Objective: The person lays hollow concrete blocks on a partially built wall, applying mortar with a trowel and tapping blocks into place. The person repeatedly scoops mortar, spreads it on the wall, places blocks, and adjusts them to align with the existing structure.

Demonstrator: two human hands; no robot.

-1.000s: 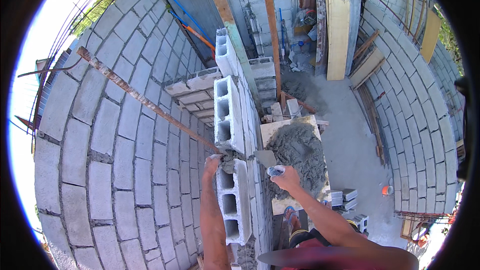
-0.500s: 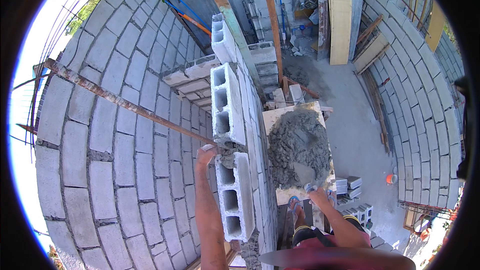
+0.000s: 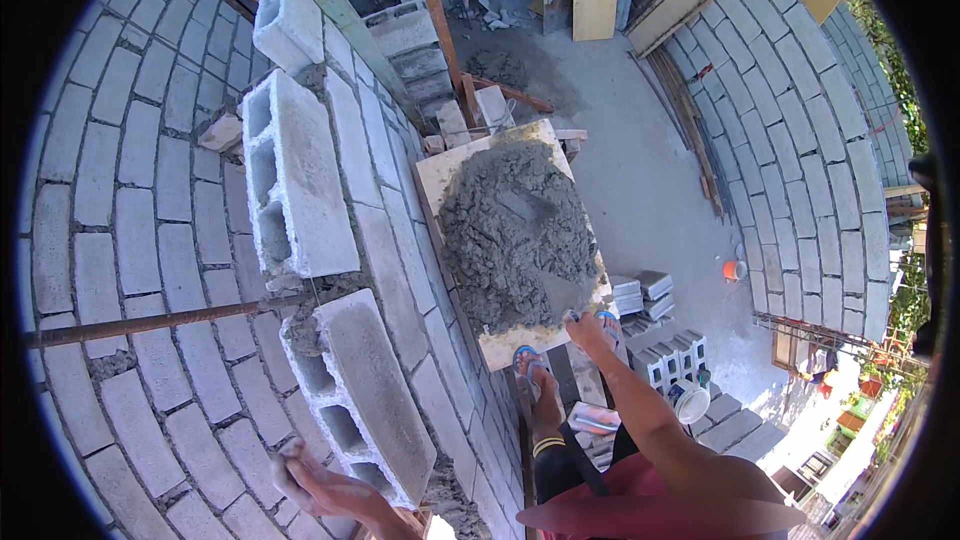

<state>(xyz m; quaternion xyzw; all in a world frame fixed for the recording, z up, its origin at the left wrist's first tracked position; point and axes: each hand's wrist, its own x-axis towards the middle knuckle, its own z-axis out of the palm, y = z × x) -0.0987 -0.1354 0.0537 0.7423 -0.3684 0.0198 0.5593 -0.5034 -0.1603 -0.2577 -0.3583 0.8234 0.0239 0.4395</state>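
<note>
My left hand (image 3: 318,485) is off to the left of the near hollow concrete block (image 3: 375,390), beside its near end. The fingers are partly bent and apart, with nothing seen in them. My right hand (image 3: 588,330) grips a trowel whose blade (image 3: 568,294) lies in the near edge of a grey mortar heap (image 3: 510,230). The heap sits on a pale board (image 3: 505,348). The near block lies along the wall top, hollows facing left, with mortar (image 3: 303,333) on its far end. A gap parts it from another hollow block (image 3: 305,180).
A rusty bar (image 3: 150,325) crosses on the left, before a tall block wall (image 3: 140,210). Wooden posts (image 3: 437,25) rise beyond the board. Stacked blocks (image 3: 672,360), a white bucket (image 3: 690,402) and an orange container (image 3: 735,270) stand to the right. My sandalled feet (image 3: 530,365) are by the board.
My view has swung rightward, so the wall sits farther left. My left hand has moved from the near block's far end to beside its near end. My right hand stays on the trowel at the mortar.
</note>
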